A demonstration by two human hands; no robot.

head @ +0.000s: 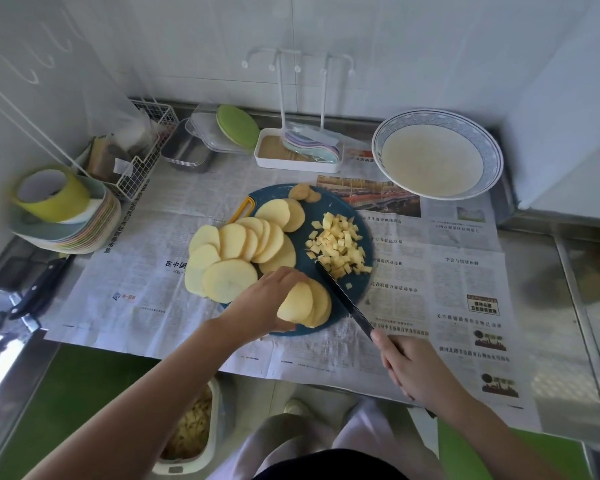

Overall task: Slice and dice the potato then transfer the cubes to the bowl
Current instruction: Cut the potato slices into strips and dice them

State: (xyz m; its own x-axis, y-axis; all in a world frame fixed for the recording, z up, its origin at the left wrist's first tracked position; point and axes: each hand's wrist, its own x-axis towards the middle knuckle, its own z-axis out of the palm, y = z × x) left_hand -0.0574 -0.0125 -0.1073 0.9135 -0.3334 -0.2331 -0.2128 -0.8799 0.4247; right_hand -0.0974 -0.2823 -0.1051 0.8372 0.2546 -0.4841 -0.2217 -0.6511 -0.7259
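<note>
Newspaper-covered table point(465, 271), blue cutting board point(326, 209): left grip point(264, 299) clasps stacked potato slices point(305, 306) at near edge; right grip point(416, 368) clenched round knife point(343, 296) handle. Slices likely stiff, slippery: pin from above. Cubes point(340, 247) beside blade; bowl point(492, 161) well apart.

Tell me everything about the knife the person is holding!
The knife has a long, thin, dark blade. The right hand grips its handle, hiding most of it. The blade slants across the near right part of the round blue cutting board, tip pointing away from the person, at the edge of the potato cubes. Whether it touches them is unclear.
</note>
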